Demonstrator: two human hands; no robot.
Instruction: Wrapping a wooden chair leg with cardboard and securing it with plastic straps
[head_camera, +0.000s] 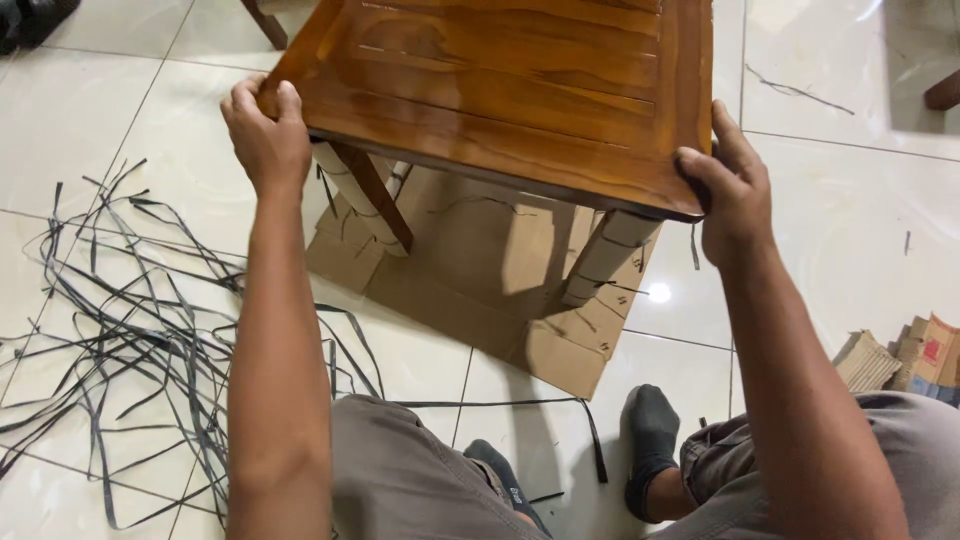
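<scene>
Brown slatted wooden table (520, 90) stood on a flattened cardboard sheet (470, 270) laid on the white tiled floor (850, 240). Left hand (265, 135) clasped its near-left corner; right hand (730, 190) clasped its near-right corner. Black plastic strapping (130, 330) lay tangled left of the table.

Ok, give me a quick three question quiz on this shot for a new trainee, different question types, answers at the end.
1. True or false: both hands grip the wooden table at its near corners.
2. What lies flat on the tile floor under the table? A) cardboard sheet B) blue towel C) metal tray
3. Fill in: the tangle beside the left arm is black plastic ____.

Key
1. True: left hand and right hand each clasp a corner.
2. A, the cardboard sheet.
3. Strapping.
</scene>
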